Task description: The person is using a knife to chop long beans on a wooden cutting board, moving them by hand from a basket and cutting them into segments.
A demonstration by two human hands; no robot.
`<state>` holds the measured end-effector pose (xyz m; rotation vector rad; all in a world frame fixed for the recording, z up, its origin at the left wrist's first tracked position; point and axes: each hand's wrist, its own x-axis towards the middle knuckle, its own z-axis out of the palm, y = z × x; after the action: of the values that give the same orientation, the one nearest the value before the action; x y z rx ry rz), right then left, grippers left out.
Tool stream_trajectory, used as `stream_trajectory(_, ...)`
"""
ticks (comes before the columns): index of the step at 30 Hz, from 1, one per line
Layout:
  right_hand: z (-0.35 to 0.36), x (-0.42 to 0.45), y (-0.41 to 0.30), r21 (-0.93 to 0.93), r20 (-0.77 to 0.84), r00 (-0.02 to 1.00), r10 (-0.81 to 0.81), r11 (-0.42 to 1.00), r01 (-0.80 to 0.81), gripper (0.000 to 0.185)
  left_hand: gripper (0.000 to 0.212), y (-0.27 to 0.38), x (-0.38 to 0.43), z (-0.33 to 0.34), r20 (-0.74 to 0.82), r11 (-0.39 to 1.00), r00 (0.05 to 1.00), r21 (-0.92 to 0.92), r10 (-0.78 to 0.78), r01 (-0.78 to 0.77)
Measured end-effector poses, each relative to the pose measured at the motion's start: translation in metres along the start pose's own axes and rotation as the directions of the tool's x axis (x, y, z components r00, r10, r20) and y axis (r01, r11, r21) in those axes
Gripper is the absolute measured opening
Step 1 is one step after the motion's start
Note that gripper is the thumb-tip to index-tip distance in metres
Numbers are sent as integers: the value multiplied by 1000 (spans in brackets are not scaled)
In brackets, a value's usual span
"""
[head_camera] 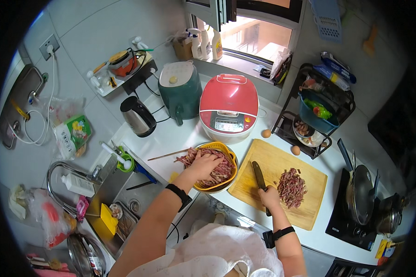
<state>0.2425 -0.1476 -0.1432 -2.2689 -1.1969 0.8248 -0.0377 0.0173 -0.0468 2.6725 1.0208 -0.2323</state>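
Note:
My left hand (205, 167) rests in an oval yellow plastic basket (234, 166), over a heap of long reddish-purple food strips (222, 177). Its fingers sink partly among the strips, so I cannot see whether any are gripped. The basket sits in a metal bowl (225, 188). My right hand (269, 197) grips the handle of a kitchen knife (258, 173). The dark blade lies over a wooden cutting board (310, 180), pointing away from me. Just right of the knife is a pile of chopped reddish-purple pieces (292, 188) on the board.
A red rice cooker (228, 97), a green air fryer (180, 90) and an electric kettle (138, 116) stand behind the basket. Two eggs (266, 133) lie beyond the board. To the right are a black rack (280, 126) and a cooktop (346, 221) with pans. The sink (144, 195) is left.

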Motion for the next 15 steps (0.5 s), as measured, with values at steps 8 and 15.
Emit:
stream_trajectory(8,5,-5,17,7,-137,990,45,999,-44,33,79,-24,18,6,97,997,995,73,27,-35)
stream_trajectory(15,-8,-17,-10,81,-55,976,211,975,-206,41,57,-35,24,15,115,990,993,133,28,-43)
